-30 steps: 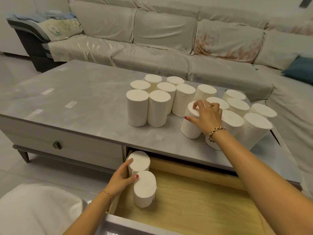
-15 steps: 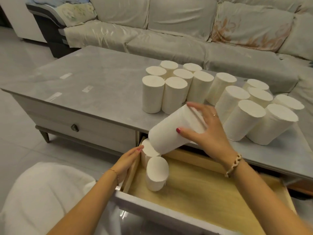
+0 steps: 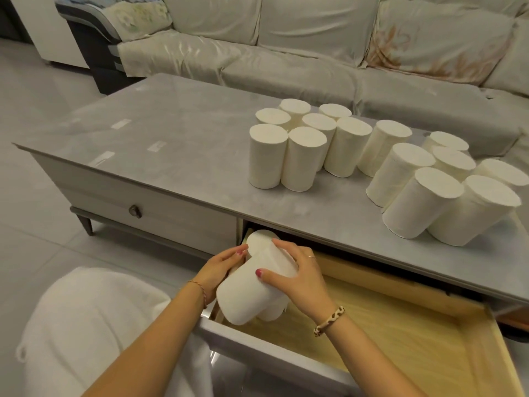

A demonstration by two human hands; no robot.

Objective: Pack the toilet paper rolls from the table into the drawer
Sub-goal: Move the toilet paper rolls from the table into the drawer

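Note:
My right hand [image 3: 297, 282] grips a white toilet paper roll [image 3: 246, 296], tilted over the left end of the open wooden drawer [image 3: 400, 339]. Two more rolls stand in that corner: the back roll [image 3: 259, 239] shows above the held one, and the front roll [image 3: 272, 313] is mostly hidden beneath it. My left hand [image 3: 217, 270] rests against the rolls at the drawer's left wall, its fingers partly hidden. Several rolls stand upright on the grey table [image 3: 186, 138], in a left cluster [image 3: 289, 156] and a right cluster [image 3: 429, 196].
A closed drawer with a round knob [image 3: 135, 211] sits left of the open one. A grey sofa [image 3: 286, 67] runs behind the table, with a dark chair [image 3: 94, 47] at the back left. White fabric [image 3: 86, 325] lies at the lower left.
My right hand lifted a roll off the table and carried it down and left, over the drawer corner. My left hand stayed by the rolls in the drawer.

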